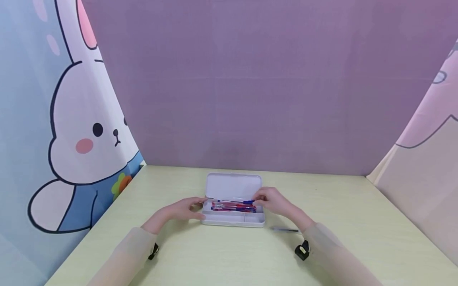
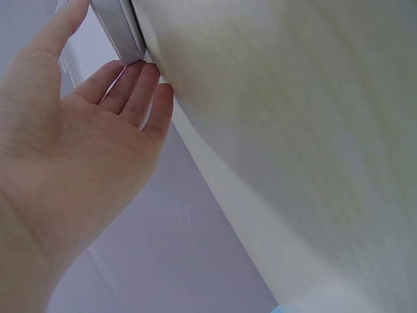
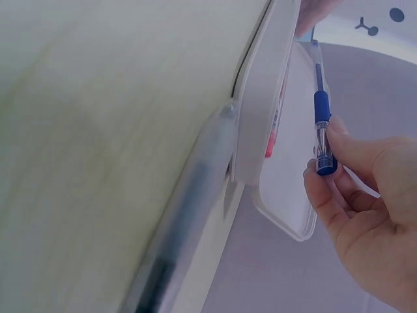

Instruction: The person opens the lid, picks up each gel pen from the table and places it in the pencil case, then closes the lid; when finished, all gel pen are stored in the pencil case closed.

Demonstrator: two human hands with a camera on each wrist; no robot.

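Note:
A white pencil case lies on the table with its lid tipped back. Inside its long compartment are several red and blue pens. My left hand touches the case's left end, fingers extended, as the left wrist view also shows. Over the right part of the case, my right hand pinches a blue pen near its blue end between thumb and fingers. In the head view that pen lies lengthwise above the others.
A clear pen with a dark part lies on the table right of the case, close to my right forearm. A purple cloth hangs behind the table, and a rabbit-printed cloth hangs at the left.

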